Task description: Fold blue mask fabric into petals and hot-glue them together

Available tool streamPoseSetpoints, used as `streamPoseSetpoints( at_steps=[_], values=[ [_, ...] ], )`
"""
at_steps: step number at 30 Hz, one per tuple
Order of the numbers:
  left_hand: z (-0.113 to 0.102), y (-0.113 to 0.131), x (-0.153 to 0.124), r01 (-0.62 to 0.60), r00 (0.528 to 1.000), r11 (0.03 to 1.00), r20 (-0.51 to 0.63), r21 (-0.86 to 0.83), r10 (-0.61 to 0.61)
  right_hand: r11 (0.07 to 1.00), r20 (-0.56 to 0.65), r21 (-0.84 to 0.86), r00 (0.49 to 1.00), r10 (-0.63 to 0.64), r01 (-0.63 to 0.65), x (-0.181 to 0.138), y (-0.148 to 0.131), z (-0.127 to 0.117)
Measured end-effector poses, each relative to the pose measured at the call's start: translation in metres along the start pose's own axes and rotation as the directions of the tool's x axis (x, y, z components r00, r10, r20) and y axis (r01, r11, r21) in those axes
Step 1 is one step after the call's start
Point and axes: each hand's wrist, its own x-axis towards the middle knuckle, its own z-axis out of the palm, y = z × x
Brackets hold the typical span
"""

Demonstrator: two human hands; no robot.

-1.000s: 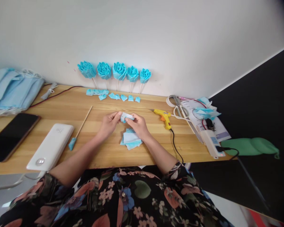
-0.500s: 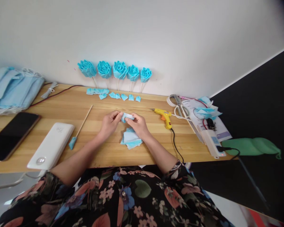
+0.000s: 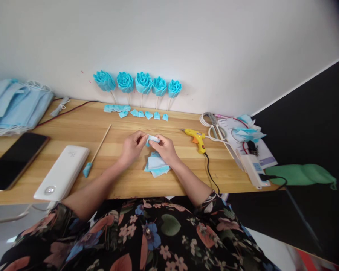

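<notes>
My left hand [image 3: 132, 146] and my right hand [image 3: 164, 148] meet over the middle of the wooden table [image 3: 124, 184]. Both pinch a small folded piece of light blue fabric [image 3: 152, 139] between thumb and fingers. Under my right hand lies a small pile of cut blue fabric squares [image 3: 156, 166]. A wooden stick with a blue tip [image 3: 96, 151] lies to the left of my left hand.
Several blue fabric roses [image 3: 143, 82] lean on the wall, with folded blue petals [image 3: 135, 112] below. A yellow glue gun [image 3: 197, 138] lies right of my hands. Scissors [image 3: 214, 126], papers and a power strip [image 3: 254, 169] sit far right. A power bank [image 3: 62, 172], phone [image 3: 15, 160] and blue masks [image 3: 14, 107] are left.
My hands stay together on the fabric piece; the fingers shift only slightly. The view has drifted a little.
</notes>
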Motion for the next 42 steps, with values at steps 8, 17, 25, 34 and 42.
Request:
streamPoseSetpoints(
  at_steps=[8, 17, 25, 34, 42],
  values=[
    [-0.003, 0.002, 0.001, 0.025, 0.999, 0.991, 0.034, -0.129, -0.021, 0.999, -0.013, 0.026, 0.999, -0.044, 0.044, 0.002, 0.008, -0.002],
    [-0.003, 0.004, 0.004, 0.138, 0.988, 0.916, 0.12, -0.378, -0.099, 0.993, -0.063, 0.107, 0.997, -0.049, 0.056, 0.005, 0.01, -0.004],
    [-0.001, -0.007, 0.006, 0.3, 0.95, 0.811, 0.235, -0.503, -0.206, 0.993, -0.069, 0.112, 0.997, -0.02, 0.027, 0.005, 0.007, -0.003],
    [-0.002, -0.002, 0.006, 0.275, 0.954, 0.87, 0.231, -0.408, -0.193, 0.99, -0.077, 0.137, 0.996, -0.033, 0.043, 0.005, 0.008, -0.003],
    [-0.002, 0.001, 0.006, 0.201, 0.97, 0.944, 0.188, -0.262, -0.155, 0.992, -0.057, 0.118, 0.997, -0.041, 0.048, 0.004, 0.008, -0.003]
  ],
)
